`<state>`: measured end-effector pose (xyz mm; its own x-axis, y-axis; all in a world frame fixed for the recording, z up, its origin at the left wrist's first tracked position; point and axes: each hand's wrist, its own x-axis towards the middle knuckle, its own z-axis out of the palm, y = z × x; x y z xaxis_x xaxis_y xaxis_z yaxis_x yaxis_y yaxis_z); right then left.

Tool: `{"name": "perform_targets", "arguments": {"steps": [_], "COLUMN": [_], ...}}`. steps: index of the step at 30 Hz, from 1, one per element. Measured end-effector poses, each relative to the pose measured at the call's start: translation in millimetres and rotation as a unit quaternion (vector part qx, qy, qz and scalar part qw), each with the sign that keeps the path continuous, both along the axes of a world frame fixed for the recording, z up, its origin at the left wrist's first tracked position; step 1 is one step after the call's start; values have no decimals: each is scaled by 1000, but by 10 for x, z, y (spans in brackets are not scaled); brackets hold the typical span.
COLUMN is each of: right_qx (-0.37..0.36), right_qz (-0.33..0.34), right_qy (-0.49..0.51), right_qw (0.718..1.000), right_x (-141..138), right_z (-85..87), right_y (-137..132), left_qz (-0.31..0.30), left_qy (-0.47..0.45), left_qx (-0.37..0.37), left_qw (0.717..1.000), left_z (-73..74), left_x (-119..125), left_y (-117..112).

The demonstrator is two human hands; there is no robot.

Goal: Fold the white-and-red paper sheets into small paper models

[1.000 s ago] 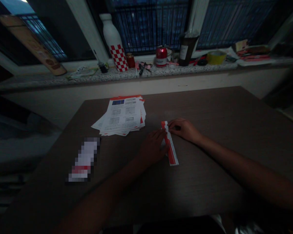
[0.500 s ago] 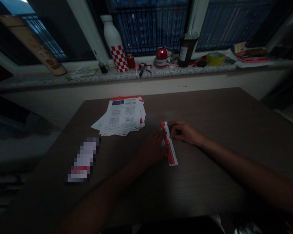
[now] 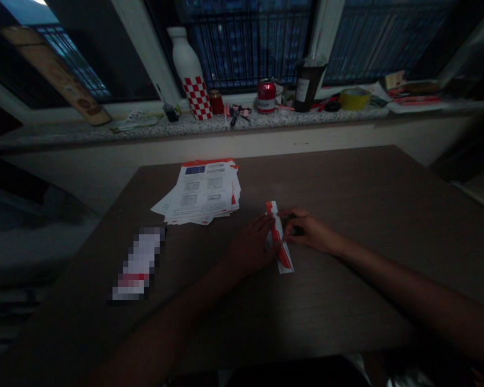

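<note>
A narrow folded sheet of paper (image 3: 283, 258), white with orange-red print, lies slantwise on the table between my hands. My left hand (image 3: 252, 244) is on its left side, fingers over the upper part and thumb lower down, holding it against the tabletop. From the right, my right hand (image 3: 308, 231) has its thumb and forefinger bent together at the paper's right edge. Part of the sheet is hidden under the left fingers. The lower end of the strip looks slightly raised and uneven along the fold.
A loose pile of printed sheets (image 3: 204, 193) lies at the back left of the brown table (image 3: 347, 183). Nearer me on the left is a blurred-out phone-like object (image 3: 139, 263). The windowsill behind holds a checkered bottle (image 3: 191, 75), a red can (image 3: 266, 97), a dark cup (image 3: 306, 86) and yellow tape (image 3: 354, 99).
My right hand has slid a little toward me along the paper's edge. The lower part of the fold has shifted, showing more white at the bottom. My left hand stays nearly in place.
</note>
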<state>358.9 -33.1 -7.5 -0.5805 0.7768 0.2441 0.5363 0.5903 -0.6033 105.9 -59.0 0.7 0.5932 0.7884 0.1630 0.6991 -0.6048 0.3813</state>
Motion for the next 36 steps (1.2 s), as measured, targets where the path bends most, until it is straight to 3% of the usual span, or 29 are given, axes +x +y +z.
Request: {"name": "perform_targets", "arguments": {"steps": [9, 36], "right_qx": [-18, -29], "right_qz": [3, -3], "right_qy": [-9, 10], "right_qw": [1000, 1000], "right_x": [-1, 3], "right_z": [28, -21], "right_y": [-216, -758], "left_qz": [-14, -20], "left_qy": [7, 20], "left_qx": [-4, 8], "left_qw": [1000, 1000], "left_z": [-79, -89], "left_x": [-49, -52], "left_y": [30, 1]}}
